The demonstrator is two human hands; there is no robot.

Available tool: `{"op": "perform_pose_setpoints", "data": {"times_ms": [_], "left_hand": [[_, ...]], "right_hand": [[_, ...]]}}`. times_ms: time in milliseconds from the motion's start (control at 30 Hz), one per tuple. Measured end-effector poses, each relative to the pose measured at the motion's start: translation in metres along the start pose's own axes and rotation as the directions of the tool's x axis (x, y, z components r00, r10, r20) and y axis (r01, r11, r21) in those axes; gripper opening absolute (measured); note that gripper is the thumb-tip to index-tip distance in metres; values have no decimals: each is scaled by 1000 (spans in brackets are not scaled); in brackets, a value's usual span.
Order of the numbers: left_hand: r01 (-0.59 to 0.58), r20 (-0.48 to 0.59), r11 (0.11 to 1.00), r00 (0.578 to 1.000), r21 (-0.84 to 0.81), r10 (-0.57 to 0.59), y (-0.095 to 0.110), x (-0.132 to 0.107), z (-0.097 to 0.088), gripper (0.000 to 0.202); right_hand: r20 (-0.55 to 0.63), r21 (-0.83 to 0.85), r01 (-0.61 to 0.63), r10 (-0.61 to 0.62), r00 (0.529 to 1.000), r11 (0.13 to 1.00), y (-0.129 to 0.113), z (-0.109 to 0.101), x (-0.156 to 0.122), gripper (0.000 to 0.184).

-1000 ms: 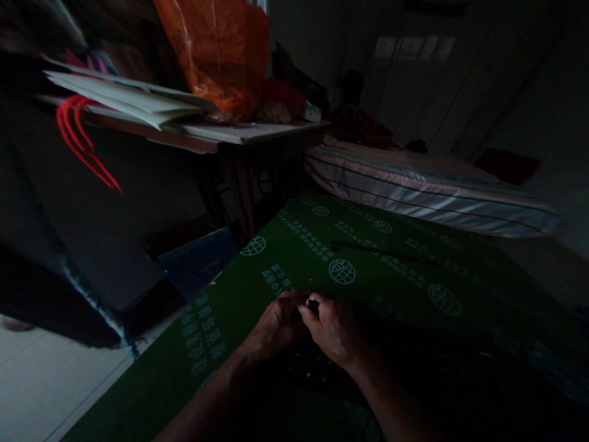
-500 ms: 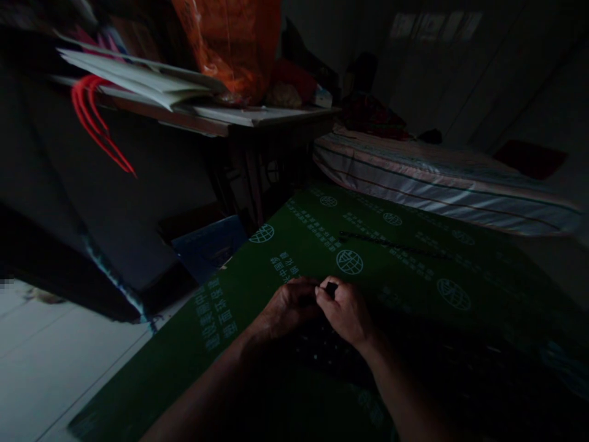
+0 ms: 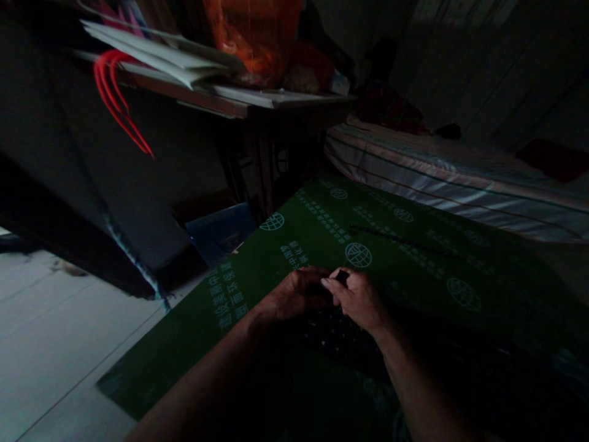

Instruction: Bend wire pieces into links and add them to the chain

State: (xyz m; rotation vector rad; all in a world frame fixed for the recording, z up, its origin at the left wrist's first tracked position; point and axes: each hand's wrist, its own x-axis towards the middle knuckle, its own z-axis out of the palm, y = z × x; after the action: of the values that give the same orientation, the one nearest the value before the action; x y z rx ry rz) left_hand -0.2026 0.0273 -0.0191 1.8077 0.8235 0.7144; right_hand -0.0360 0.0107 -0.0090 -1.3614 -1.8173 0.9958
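Note:
Close together over the green board (image 3: 271, 270), my two hands work in dim light. My right hand (image 3: 361, 301) is closed, thumb and fingers pinched on a small black piece (image 3: 342, 276). My left hand (image 3: 299, 294) is curled just beside it, fingertips near the right thumb; what its fingers hold is lost in shadow. Under the hands lies a dark mass with small pale spots (image 3: 329, 334), too dark to identify. Farther back on the board rests a thin black strip with a twisted or beaded look (image 3: 405, 239).
At the upper left stands a table (image 3: 239, 109) bearing papers (image 3: 151, 55), red cords (image 3: 117, 104) and an orange bag (image 3: 257, 37). A blue box or booklet (image 3: 223, 230) sits below it. Behind the board is a mattress (image 3: 442, 178); pale floor tiles (image 3: 55, 325) show at left.
The whole view has shifted, so the scene appears slightly to the right and higher. Both hands stay together, the right still pinching the black piece.

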Motion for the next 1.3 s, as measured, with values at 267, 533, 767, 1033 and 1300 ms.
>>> {"op": "perform_pose_setpoints", "data": {"times_ms": [267, 533, 767, 1033, 1300], "left_hand": [[-24, -6, 999, 1000, -37, 24, -11, -1, 2, 25], [-43, -24, 998, 999, 53, 44, -8, 0, 2, 27], [-14, -65, 986, 998, 164, 25, -6, 1, 6, 27], [-10, -96, 987, 995, 159, 26, -2, 2, 9, 19], [13, -133, 982, 991, 188, 12, -7, 4, 8, 21]], "right_hand": [[29, -314, 65, -59, 998, 947, -5, 5, 8, 23], [42, -294, 94, -86, 995, 951, -5, 4, 6, 23], [-99, -127, 62, -75, 992, 990, 0, 5, -4, 33], [-143, -111, 102, -117, 983, 989, 8, 11, -2, 32], [-165, -95, 182, -196, 967, 979, 10, 14, -3, 24]]}}
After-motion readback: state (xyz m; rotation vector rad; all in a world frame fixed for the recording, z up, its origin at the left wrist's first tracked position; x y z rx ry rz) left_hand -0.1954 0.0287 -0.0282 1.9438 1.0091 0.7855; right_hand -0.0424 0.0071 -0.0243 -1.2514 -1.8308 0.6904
